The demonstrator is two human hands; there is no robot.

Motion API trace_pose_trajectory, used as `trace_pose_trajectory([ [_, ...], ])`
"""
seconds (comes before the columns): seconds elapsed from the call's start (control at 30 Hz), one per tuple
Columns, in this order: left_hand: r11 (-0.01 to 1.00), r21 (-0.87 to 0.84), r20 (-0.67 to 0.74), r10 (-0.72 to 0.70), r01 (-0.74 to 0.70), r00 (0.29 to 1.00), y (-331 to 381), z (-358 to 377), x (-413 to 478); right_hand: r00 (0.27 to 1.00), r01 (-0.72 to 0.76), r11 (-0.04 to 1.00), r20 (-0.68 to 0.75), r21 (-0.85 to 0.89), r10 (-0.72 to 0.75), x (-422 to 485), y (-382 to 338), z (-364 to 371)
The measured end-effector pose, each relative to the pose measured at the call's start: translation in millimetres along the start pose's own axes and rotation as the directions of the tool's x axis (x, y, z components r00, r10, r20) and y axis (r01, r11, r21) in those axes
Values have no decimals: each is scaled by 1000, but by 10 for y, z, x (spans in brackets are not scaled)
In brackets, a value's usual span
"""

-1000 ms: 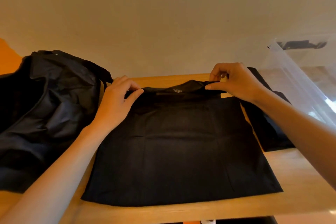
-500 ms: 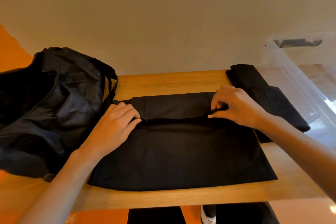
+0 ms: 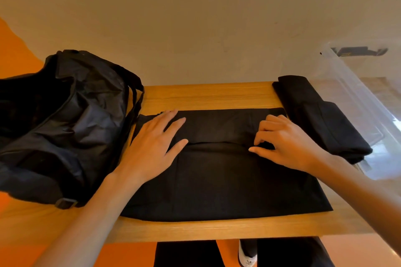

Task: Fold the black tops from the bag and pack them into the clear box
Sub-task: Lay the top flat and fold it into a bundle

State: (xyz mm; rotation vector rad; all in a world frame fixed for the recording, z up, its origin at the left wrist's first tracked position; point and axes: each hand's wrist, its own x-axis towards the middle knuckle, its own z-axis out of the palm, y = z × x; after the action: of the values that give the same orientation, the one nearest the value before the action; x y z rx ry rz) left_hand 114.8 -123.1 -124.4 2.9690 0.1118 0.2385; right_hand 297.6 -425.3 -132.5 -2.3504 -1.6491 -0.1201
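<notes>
A black top (image 3: 217, 180) lies spread on the wooden table (image 3: 206, 95), its far end folded back toward me into a band. My left hand (image 3: 152, 149) lies flat on the left part of that fold, fingers straight. My right hand (image 3: 286, 145) rests on the right part with fingers bent, thumb and fingertips at the folded edge. A black bag (image 3: 60, 119) slumps at the left. The clear box (image 3: 355, 102) stands at the right.
A folded black garment (image 3: 321, 119) lies at the right, against the box's wall. The wall rises just behind the table. Below the table's near edge I see dark trouser legs and a shoe (image 3: 247, 256) on an orange floor.
The collar end was pulled from the far edge toward me and laid over the top. My left hand went from pinching the cloth to lying flat on it.
</notes>
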Motion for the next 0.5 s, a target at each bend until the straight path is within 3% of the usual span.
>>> trace_pose_trajectory([
  [0.1,999,20,192,-34,31,981,24,78,101,999,-29,1000,-12,0,29,-57,-22,29],
  [0.2,996,57,277,-79,66,958,-4,173,46,999,-51,997,-21,-51,50,-155,-27,31],
  [0.37,991,102,243,-111,89,964,83,265,-108,972,-235,939,-72,-251,224,-236,-230,-17],
  [0.5,995,47,169,-90,84,982,236,228,-22,921,-384,898,-153,-216,357,37,-604,11],
])
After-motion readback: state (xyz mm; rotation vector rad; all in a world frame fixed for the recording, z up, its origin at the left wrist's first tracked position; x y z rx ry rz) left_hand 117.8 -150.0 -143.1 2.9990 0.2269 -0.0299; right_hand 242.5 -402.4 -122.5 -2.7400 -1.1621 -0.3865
